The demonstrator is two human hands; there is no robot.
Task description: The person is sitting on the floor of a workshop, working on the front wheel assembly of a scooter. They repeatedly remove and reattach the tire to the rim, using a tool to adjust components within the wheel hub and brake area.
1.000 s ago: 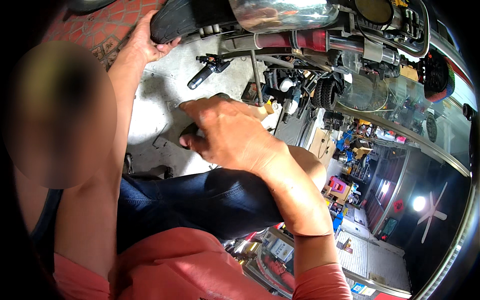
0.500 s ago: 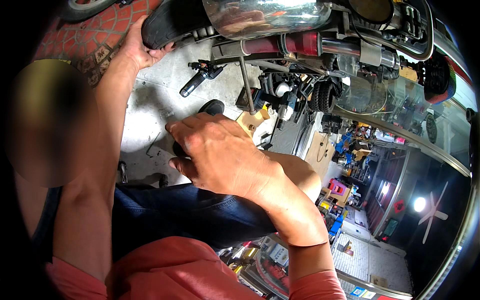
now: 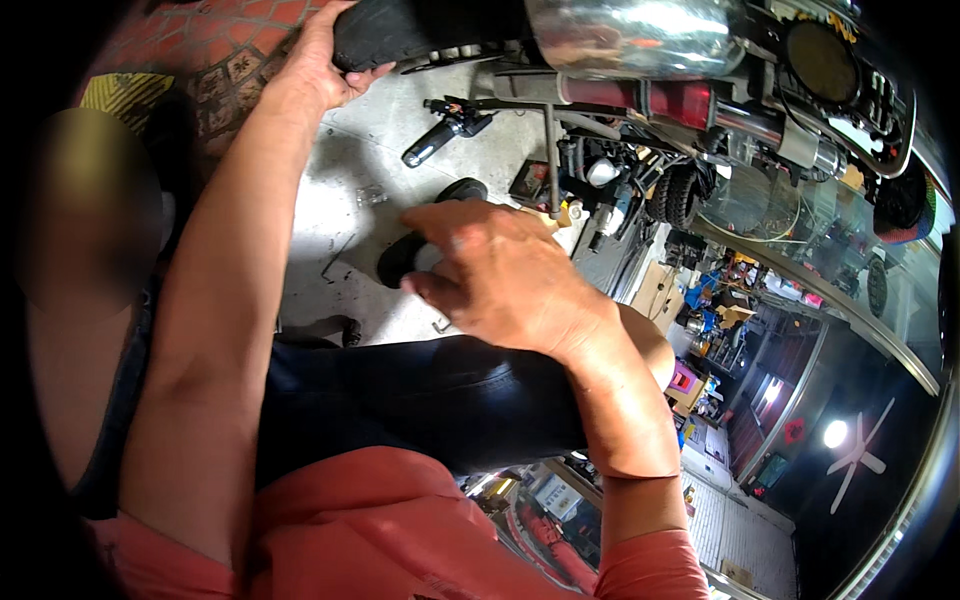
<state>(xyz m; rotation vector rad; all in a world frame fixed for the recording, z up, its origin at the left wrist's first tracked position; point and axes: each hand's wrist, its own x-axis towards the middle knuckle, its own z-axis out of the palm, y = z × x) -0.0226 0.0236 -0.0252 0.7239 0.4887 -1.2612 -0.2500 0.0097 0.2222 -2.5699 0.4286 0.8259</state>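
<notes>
We have our left hand [image 3: 316, 72] at the far left, its grip wrapped around the edge of a black tyre [image 3: 432, 30]. Our right hand [image 3: 512, 275] hangs nearer, above the floor [image 3: 345, 190], thumb and forefinger spread apart. Beyond it we see a black handle [image 3: 432, 145]; farther right, a red tube [image 3: 680, 98] runs beside a shiny silver cover [image 3: 635, 38].

Since half a second ago our view has shifted: the black grip [image 3: 432, 146] appears farther right, and our right hand [image 3: 510, 275] hides more cardboard [image 3: 559, 216]
</notes>
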